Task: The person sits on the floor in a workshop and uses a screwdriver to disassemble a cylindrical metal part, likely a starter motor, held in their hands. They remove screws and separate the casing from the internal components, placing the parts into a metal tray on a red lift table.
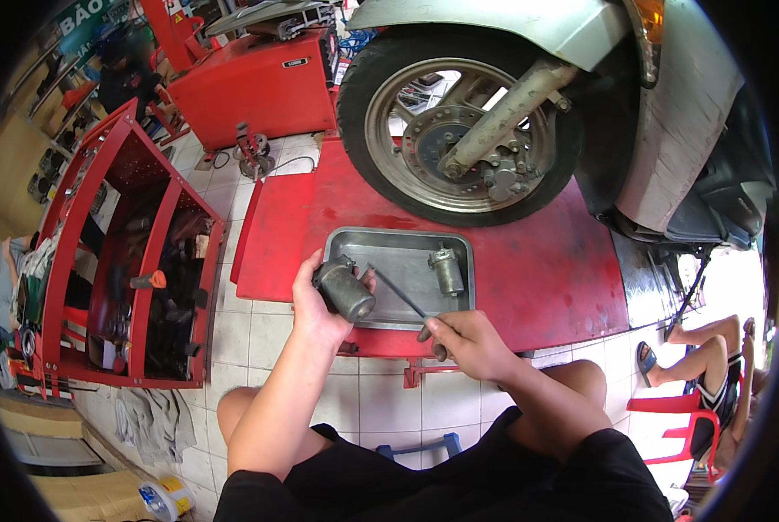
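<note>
My left hand [313, 300] is wrapped round a dull grey cylindrical motor [347, 294], which looks like a starter motor, tilted over the left part of a metal tray [330, 239]. My right hand [468, 344] grips a tool with a slim dark shaft [400, 291]; its handle is mostly hidden in the fist. The shaft slants up and left, its tip close to the motor and my left fingertips. Whether the tip touches the motor I cannot tell. A second, shinier motor [447, 271] of similar shape lies in the right side of the tray.
The tray sits on a red lift platform [546, 270], below the front wheel [459, 130] of a silver scooter. To the left stand a red tool rack [137, 252] and a red cabinet [259, 91]. A person's legs [702, 348] and a red chair [668, 406] are at right.
</note>
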Available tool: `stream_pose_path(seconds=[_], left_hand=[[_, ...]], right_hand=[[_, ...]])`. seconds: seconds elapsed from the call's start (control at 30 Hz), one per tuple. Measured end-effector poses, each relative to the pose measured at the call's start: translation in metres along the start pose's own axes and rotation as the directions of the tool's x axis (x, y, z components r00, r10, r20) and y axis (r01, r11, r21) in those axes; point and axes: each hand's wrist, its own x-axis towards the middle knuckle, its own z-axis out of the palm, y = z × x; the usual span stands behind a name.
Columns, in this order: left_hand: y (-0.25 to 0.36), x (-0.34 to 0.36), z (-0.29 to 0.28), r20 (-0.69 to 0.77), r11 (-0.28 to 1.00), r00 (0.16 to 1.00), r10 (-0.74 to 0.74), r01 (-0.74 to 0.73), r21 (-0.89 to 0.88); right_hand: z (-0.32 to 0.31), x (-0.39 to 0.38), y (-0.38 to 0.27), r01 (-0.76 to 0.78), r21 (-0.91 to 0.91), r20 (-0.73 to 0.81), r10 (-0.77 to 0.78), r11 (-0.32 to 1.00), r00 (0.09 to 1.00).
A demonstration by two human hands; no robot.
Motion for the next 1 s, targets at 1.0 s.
stream_pose_path(seconds=[1.0], left_hand=[[-0.013,0.001,0.001,0.048,0.967,0.996,0.077,-0.086,0.241]], right_hand=[[0.011,0.013,0.006,-0.151,-0.057,0.019,0.152,0.987,0.988]])
